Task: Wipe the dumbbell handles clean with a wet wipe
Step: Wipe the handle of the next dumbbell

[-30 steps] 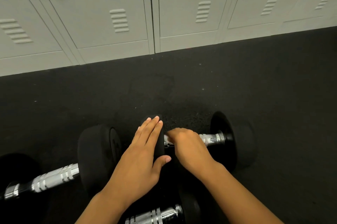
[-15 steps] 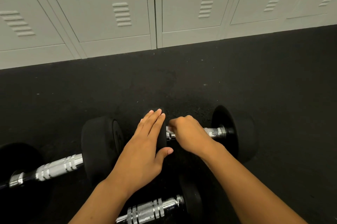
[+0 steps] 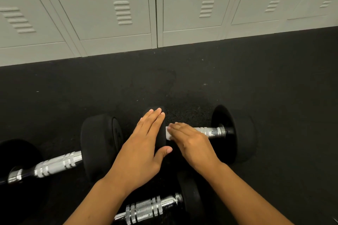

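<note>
Starting at my left, a dumbbell [image 3: 60, 164] lies on the black floor [image 3: 274, 82], its knurled chrome handle bare. Next along, my left hand [image 3: 144, 149] lies flat with fingers straight on the near weight head [image 3: 161, 133] of the dumbbell I'm working on, thumb hooked under its edge. I judge that this steadies the dumbbell, since a round head this heavy would otherwise roll under a sideways rub. Just right of it, my right hand [image 3: 192, 144] presses the wet wipe [image 3: 167, 134] down on the handle [image 3: 210, 131]; only a white corner of the wipe shows, and I cannot tell whether the fingers curl round the bar. The wipe is soft and limp, so it needs firm pressure to reach into the knurling. A third dumbbell [image 3: 151, 208] lies nearest me. Grey lockers [image 3: 118, 10] stand behind.
</note>
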`<state>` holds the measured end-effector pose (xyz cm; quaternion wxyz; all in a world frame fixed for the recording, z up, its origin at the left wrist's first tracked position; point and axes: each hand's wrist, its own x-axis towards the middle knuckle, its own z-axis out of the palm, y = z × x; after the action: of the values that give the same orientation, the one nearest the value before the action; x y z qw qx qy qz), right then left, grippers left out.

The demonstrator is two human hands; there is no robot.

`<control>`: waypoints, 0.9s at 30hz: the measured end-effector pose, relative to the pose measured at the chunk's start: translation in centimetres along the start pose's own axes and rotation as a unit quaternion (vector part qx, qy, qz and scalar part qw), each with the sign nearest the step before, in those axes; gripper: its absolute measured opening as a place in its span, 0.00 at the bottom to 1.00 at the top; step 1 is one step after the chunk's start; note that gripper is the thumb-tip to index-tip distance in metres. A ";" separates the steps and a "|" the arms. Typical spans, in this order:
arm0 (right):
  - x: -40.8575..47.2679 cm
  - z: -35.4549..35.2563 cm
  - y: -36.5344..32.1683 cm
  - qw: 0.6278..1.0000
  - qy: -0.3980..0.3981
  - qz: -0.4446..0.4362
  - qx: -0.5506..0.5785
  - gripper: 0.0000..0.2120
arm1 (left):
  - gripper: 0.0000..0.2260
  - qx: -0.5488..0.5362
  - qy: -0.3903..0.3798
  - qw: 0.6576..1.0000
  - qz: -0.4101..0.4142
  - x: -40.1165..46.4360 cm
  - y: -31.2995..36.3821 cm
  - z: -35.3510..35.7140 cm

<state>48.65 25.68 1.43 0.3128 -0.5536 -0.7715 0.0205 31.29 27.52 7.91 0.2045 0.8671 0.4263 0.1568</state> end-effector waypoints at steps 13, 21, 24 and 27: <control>-1.5 -0.2 2.4 0.988 0.000 -0.153 -0.019 0.16 | 0.35 -0.016 0.002 1.000 -0.005 0.3 -0.3 0.1; -1.3 -0.2 2.4 0.985 0.004 -0.169 -0.035 0.14 | 0.34 -0.020 0.005 1.000 -0.002 0.6 -0.5 0.0; -0.9 0.3 1.4 0.989 0.011 -0.141 -0.041 0.13 | 0.34 -0.023 0.009 1.000 0.000 0.4 -0.6 0.0; -1.1 0.1 1.3 0.993 -0.005 -0.110 -0.033 0.15 | 0.34 -0.014 0.012 1.000 0.000 0.5 -0.6 0.2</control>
<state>49.90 25.27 0.34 0.2906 -0.4750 -0.8298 -0.0371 31.27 28.20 7.55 0.2111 0.8622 0.4267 0.1733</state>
